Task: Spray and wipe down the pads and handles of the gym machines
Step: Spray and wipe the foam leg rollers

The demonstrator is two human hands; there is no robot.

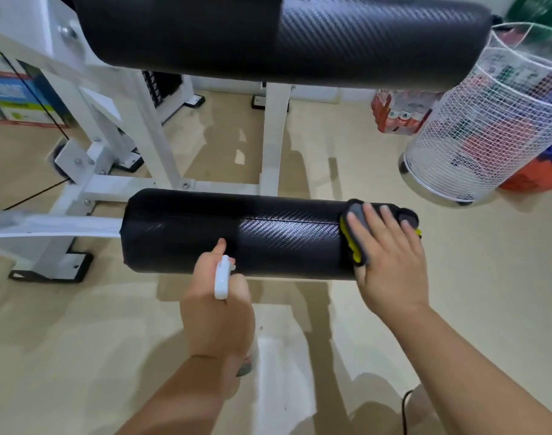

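Note:
A black, carbon-pattern roller pad (230, 233) lies across the middle of the view on a white machine frame (136, 152). My right hand (391, 259) presses a grey and yellow cloth (354, 240) flat against the pad's right end, fingers spread. My left hand (218, 309) grips a spray bottle, of which only the white trigger head (222, 277) shows, right in front of the pad's near side. A second, larger black pad (284, 36) runs across the top of the view.
A white wire-mesh basket (488, 127) lined with plastic stands on the floor at the right, with red packs of bottles (397, 114) behind it. Boxes (14, 95) sit at the far left. Black machine feet (51, 271) rest on the beige floor (472, 293).

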